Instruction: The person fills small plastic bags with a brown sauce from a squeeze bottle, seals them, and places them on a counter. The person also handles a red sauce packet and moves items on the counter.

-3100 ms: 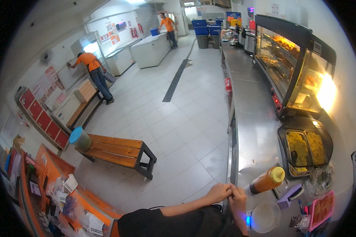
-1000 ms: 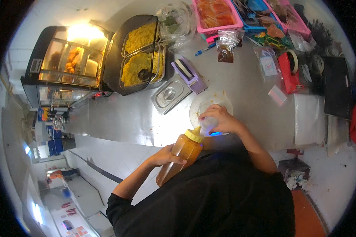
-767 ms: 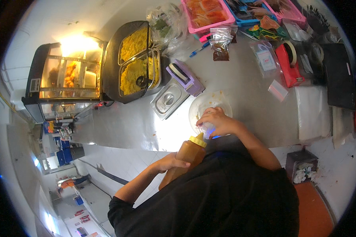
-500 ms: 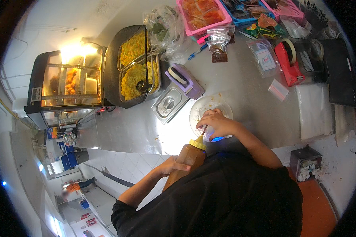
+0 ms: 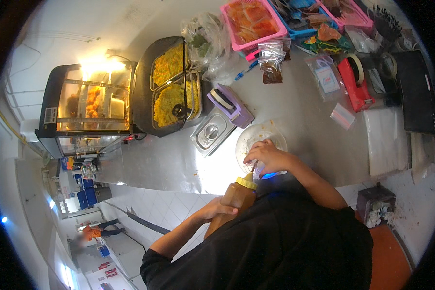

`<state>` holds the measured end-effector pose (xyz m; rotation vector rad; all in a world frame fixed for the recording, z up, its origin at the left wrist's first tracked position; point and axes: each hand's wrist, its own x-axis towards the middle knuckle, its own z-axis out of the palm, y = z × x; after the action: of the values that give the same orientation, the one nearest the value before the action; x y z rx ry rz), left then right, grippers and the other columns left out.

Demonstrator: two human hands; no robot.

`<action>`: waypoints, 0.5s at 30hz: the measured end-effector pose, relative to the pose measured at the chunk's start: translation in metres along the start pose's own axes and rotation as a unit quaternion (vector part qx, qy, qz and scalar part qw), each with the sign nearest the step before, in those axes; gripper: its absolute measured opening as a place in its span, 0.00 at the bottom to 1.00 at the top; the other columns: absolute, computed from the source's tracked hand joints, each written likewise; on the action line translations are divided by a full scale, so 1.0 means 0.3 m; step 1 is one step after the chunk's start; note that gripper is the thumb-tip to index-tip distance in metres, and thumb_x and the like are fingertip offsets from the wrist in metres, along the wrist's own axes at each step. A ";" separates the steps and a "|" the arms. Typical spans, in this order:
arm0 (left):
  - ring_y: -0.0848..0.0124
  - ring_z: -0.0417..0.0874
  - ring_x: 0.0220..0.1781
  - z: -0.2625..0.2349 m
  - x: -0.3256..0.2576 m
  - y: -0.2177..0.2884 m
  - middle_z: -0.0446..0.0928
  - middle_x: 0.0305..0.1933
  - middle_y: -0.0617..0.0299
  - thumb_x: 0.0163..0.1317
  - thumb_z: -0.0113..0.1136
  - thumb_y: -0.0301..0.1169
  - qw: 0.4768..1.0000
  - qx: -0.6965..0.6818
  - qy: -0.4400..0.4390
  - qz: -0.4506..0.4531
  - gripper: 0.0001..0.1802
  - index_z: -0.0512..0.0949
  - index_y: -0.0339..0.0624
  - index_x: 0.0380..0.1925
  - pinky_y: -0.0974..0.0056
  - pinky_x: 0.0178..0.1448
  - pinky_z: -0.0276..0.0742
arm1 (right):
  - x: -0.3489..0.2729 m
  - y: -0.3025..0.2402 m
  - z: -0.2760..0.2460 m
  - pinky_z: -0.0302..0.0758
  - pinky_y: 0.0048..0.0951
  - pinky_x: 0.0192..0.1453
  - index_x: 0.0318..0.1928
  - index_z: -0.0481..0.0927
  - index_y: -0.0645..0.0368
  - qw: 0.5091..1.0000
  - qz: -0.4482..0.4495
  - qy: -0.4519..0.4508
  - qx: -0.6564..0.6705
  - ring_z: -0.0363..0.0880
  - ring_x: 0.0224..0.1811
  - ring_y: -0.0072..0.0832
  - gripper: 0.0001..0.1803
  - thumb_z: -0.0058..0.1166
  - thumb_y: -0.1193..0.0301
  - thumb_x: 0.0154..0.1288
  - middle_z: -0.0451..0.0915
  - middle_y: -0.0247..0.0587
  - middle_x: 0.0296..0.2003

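Observation:
My left hand [image 5: 219,208] is wrapped around a squeeze bottle [image 5: 236,199] of brown sauce with a yellow screw cap. The bottle is tilted, its nozzle aimed up and away from me toward the fingers of my right hand [image 5: 269,157]. Those fingers are bent and closed at the nozzle tip, over a round, pale, see-through dish [image 5: 279,134] with crumbs on it. Something clear, like thin plastic, shows below the fingers. What exactly they grip is hidden.
Beyond the dish are a purple tape dispenser [image 5: 233,107] and a steel lid [image 5: 212,132]. Trays of yellow rice [image 5: 171,109] and a lit food warmer [image 5: 93,104] stand left. Packets [image 5: 272,60], baskets [image 5: 254,21] and a red tape dispenser [image 5: 357,87] lie farther back. A person [image 5: 94,232] is far off.
The whole view has shifted slightly, so the counter's things sit a little lower and farther right. Both hands keep their hold, with the nozzle still at the right fingers.

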<state>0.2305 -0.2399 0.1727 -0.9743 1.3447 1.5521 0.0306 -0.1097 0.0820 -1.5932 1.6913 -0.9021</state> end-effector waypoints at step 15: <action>0.67 0.68 0.43 0.015 0.011 -0.050 0.67 0.41 0.57 0.37 0.64 0.38 0.998 -0.016 0.015 0.060 0.36 0.61 0.35 0.47 0.65 0.49 0.62 | -0.010 0.004 0.001 0.54 0.40 0.52 0.43 0.73 0.47 1.000 -0.013 0.013 0.017 0.64 0.47 0.32 0.31 0.64 0.68 0.29 0.73 0.34 0.38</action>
<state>0.2434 -0.2341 0.1650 -0.9553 1.4262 1.6585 0.0304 -0.1066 0.0807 -1.5912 1.6670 -0.9628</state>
